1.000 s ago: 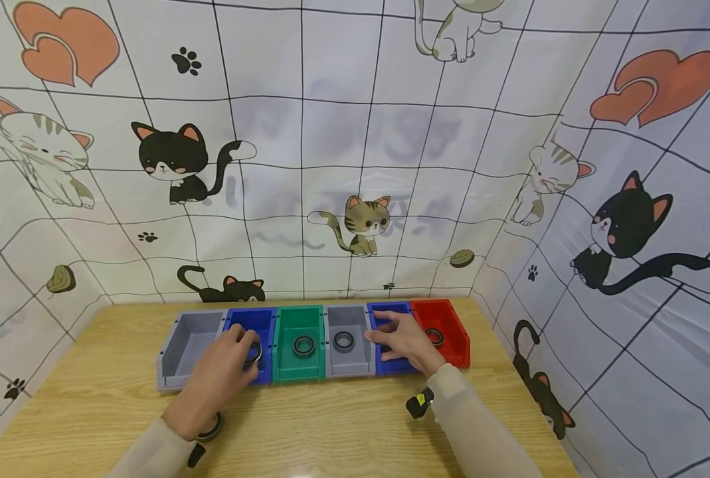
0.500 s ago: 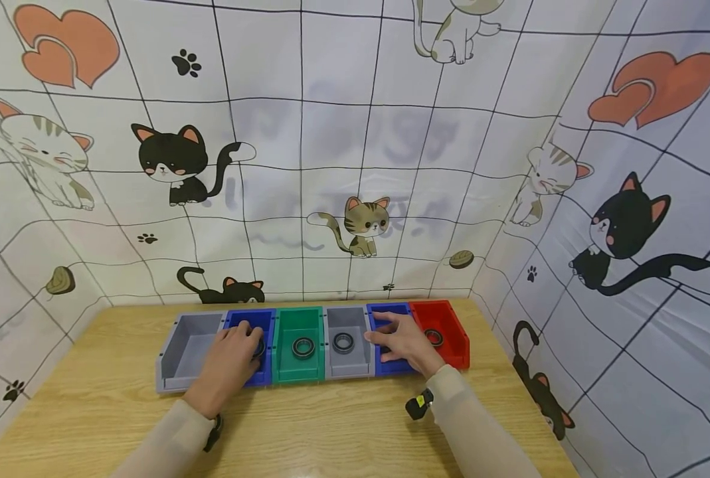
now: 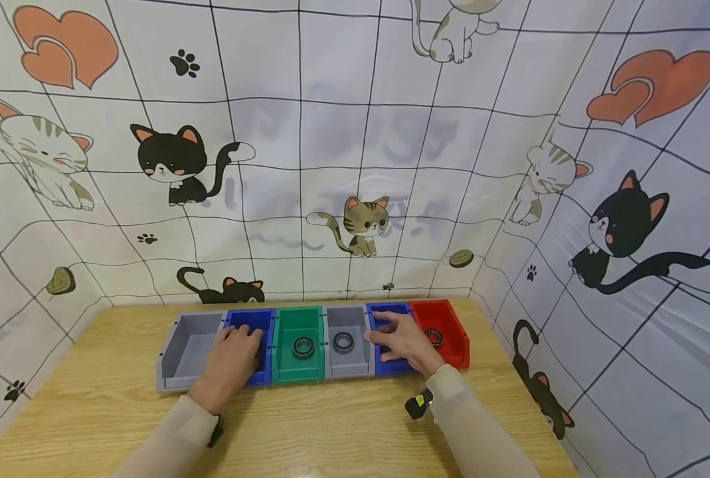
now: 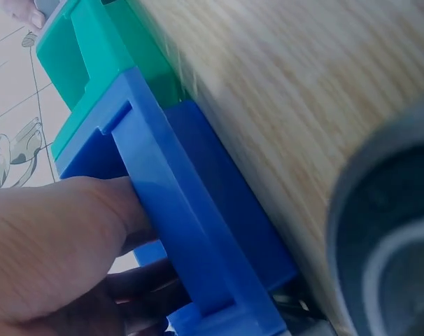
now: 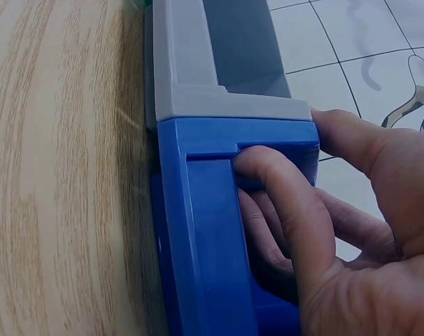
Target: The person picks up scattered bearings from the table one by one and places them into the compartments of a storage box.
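Observation:
My left hand (image 3: 228, 365) reaches into the left blue bin (image 3: 258, 318); its fingertips are low inside, by a ball bearing (image 3: 261, 349) almost covered by the hand. Whether the fingers grip that bearing is hidden. In the left wrist view, the fingers go down behind the front lip of the blue bin (image 4: 191, 210). My right hand (image 3: 407, 342) rests at the right blue bin (image 5: 212, 245), thumb and fingers spread apart. One digit touches its front lip, and another reaches over the side wall. A further bearing (image 4: 355, 231) lies on the table near the left wrist.
The bins stand in one row: grey bin (image 3: 190, 348) at far left, then blue, a green bin (image 3: 299, 322), a second grey bin (image 3: 345, 320), blue, and a red bin (image 3: 444, 315). Bearings lie in the green bin, second grey bin and red bin. A cat-print curtain (image 3: 331, 166) hangs behind.
My left hand has brought its bearing down into the left blue bin and shifted slightly forward, now covering most of it. The right hand has stayed in place.

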{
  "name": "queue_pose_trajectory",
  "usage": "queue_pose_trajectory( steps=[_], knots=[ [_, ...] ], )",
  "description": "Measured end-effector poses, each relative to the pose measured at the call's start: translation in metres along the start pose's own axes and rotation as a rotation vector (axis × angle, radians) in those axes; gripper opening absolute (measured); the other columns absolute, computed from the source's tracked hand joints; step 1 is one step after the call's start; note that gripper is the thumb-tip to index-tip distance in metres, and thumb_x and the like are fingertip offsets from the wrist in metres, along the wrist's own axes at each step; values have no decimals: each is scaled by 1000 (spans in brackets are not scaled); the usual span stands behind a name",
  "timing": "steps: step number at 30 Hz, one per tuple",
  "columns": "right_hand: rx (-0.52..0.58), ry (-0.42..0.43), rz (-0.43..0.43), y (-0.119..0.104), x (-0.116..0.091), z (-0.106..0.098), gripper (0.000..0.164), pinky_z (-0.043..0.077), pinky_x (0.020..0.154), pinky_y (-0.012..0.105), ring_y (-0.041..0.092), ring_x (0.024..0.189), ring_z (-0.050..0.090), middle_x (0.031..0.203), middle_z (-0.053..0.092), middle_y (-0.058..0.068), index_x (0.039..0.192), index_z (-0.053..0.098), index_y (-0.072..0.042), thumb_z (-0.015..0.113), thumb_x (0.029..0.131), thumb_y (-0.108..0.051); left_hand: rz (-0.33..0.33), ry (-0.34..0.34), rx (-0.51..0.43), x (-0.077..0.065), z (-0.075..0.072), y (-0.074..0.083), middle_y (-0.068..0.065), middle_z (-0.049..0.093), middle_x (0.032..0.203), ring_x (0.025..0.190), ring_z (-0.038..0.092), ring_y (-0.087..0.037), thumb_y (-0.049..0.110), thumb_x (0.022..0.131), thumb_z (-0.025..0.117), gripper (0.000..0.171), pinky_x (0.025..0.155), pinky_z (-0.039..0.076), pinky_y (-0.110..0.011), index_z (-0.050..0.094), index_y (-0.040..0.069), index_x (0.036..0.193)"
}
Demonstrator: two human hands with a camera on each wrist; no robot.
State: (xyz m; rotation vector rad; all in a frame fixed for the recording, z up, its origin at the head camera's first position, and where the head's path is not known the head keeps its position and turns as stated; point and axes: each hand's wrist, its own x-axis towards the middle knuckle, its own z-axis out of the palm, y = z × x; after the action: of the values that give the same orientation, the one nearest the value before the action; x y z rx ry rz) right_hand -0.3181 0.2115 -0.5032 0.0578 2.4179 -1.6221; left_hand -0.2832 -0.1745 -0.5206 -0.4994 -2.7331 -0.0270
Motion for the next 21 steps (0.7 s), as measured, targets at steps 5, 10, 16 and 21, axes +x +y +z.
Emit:
queue_pose_trajectory(
  steps=[5, 10, 16, 21],
  knots=[
    [-5, -3, 10, -1, 0, -1, 73, 71, 71, 34, 20, 93, 84, 147, 75, 24, 169, 63, -15, 93, 103, -26, -1, -42, -79, -3, -5, -1, -22, 80, 117, 116, 79, -43, 8, 92, 97, 37, 120, 58, -66, 80, 1, 124],
    [-4, -10, 10, -5, 1, -2, 74, 71, 72, 36, 21, 94, 84, 149, 74, 25, 170, 62, -15, 93, 103, -26, 14, -24, -158, -9, -17, -3, -19, 79, 114, 105, 76, -39, 6, 94, 96, 36, 103, 65, -60, 81, 0, 126],
    [-1, -17, 1, -7, 3, -1, 74, 71, 72, 35, 22, 93, 84, 151, 74, 26, 170, 61, -15, 92, 104, -27, 25, 12, -231, -23, -29, -4, -12, 79, 112, 99, 78, -31, 8, 92, 99, 33, 88, 68, -52, 85, 5, 121],
    [10, -7, 22, -4, 2, 0, 74, 70, 70, 32, 23, 91, 83, 148, 74, 26, 170, 62, -15, 93, 103, -25, 20, -17, -293, -39, -37, -3, -9, 81, 119, 106, 81, -30, 12, 95, 98, 32, 91, 69, -51, 86, 9, 125]
  ],
)
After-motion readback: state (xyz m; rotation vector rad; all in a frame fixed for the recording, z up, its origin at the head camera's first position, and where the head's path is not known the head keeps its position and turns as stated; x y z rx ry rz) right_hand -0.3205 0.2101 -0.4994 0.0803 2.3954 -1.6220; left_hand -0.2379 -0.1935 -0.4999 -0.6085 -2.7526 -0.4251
